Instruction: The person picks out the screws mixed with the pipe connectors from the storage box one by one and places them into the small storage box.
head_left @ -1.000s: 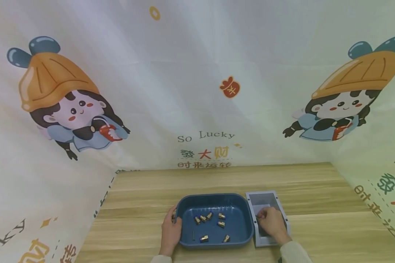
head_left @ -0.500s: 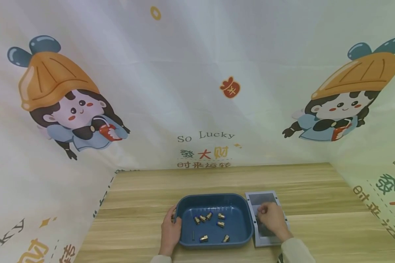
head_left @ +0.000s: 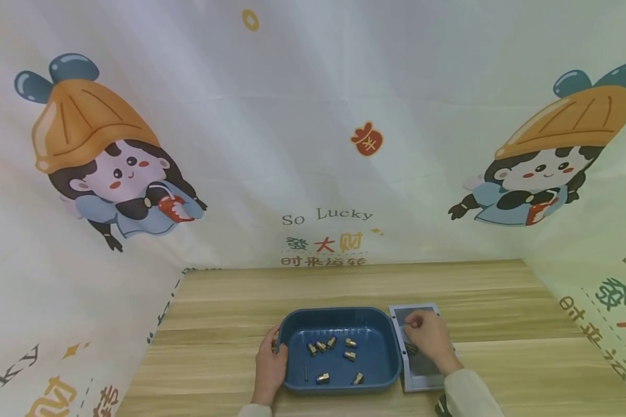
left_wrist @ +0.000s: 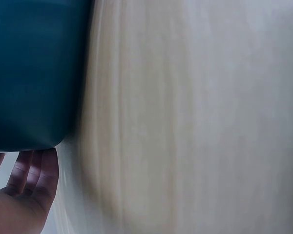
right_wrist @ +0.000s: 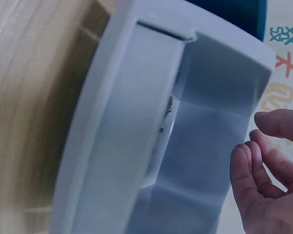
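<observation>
A blue rectangular tray (head_left: 365, 370) stands on the table in the head view. Brass fittings with blue ends, several in all, lie in it, one of them a fitting (head_left: 323, 378) near the front wall. A thin screw (head_left: 306, 372) is by the tray's left side. My left hand (head_left: 271, 362) holds that side, thumb at the rim; its fingers (left_wrist: 49, 170) meet the outer wall in the left wrist view. My right hand (head_left: 430, 336) is over a pale grey bin (right_wrist: 117, 131), fingers loosely curled, thumb and index tips close together with nothing visible between them. Dark screws (head_left: 410, 348) lie inside the bin.
The bin stands against the tray's right side on a wood-grain table (head_left: 229, 295). A printed white curtain (head_left: 313, 174) rises behind the table and along both sides. In the right wrist view a lip (right_wrist: 132, 122) runs along the bin's near side.
My right hand has risen out of the bin and moved toward its far end, uncovering the dark screws. My left hand and the tray have stayed in place.
</observation>
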